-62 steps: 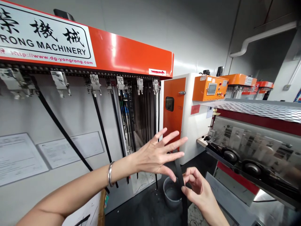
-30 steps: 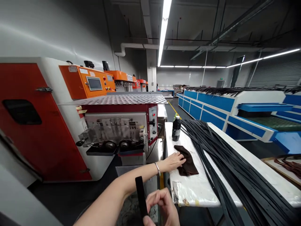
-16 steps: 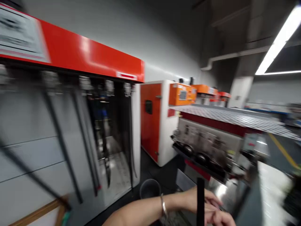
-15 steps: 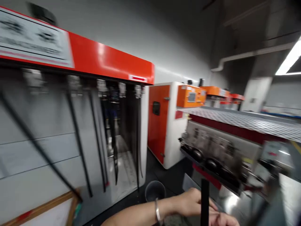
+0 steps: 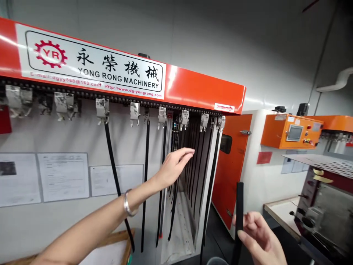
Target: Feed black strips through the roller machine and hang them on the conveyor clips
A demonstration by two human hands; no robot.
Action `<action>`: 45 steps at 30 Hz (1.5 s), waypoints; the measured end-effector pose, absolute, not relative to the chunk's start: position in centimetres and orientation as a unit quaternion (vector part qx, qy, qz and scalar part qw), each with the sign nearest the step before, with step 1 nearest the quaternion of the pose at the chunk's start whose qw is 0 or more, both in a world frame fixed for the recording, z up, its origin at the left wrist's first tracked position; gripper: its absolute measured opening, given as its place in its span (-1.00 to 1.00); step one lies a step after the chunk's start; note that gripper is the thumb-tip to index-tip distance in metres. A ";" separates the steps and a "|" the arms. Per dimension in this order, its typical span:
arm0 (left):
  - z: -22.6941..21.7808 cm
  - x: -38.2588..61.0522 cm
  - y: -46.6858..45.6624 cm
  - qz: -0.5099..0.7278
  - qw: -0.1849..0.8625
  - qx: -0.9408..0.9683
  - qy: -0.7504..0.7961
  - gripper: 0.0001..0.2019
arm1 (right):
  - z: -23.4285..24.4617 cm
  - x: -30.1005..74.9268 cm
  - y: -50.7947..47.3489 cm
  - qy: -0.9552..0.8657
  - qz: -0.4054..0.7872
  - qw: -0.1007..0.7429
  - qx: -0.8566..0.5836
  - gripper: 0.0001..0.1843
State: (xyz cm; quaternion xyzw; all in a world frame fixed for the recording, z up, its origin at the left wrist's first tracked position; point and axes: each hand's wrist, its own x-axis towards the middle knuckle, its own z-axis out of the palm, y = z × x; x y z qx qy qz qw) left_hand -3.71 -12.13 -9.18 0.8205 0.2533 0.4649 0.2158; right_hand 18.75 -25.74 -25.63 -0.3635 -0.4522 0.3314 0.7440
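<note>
The right hand (image 5: pixel 260 237) pinches a black strap (image 5: pixel 239 202) upright — the left hand (image 5: pixel 173 167) hovers below the lower edge of the orange hood (image 5: pixel 201 86), thumb near fingertips; whether they meet, I can't tell.

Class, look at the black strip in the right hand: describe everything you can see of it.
The strip is narrow, flat and black, with a plain, dull surface that looks like leather or something similar. Its top end is cut roughly straight. It stands nearly upright in front of the right hand, which pinches it below that end. The top stands free and looks fairly stiff; the lower end cannot be seen. The left hand does not touch it.
</note>
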 end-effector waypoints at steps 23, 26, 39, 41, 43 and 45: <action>2.6 7.7 4.6 0.467 0.328 0.769 0.288 -0.57 | -19.0 15.9 1.0 -0.514 0.336 0.755 -0.230 -0.53; 3.0 7.7 4.1 0.469 0.340 0.759 0.298 -0.60 | -18.6 16.4 2.4 -0.523 0.338 0.751 -0.218 -0.55; 2.9 7.7 2.7 0.471 0.368 0.744 0.301 -0.63 | -16.7 17.8 5.4 -0.542 0.354 0.738 -0.192 -0.61; 2.9 7.7 2.5 0.470 0.359 0.748 0.302 -0.62 | -16.7 17.8 5.4 -0.541 0.353 0.739 -0.193 -0.61; 2.8 7.7 2.4 0.468 0.354 0.751 0.303 -0.61 | -16.5 17.7 5.3 -0.531 0.349 0.746 -0.199 -0.60; 2.6 7.7 2.5 0.469 0.354 0.751 0.301 -0.62 | -16.2 17.6 4.9 -0.526 0.350 0.748 -0.205 -0.59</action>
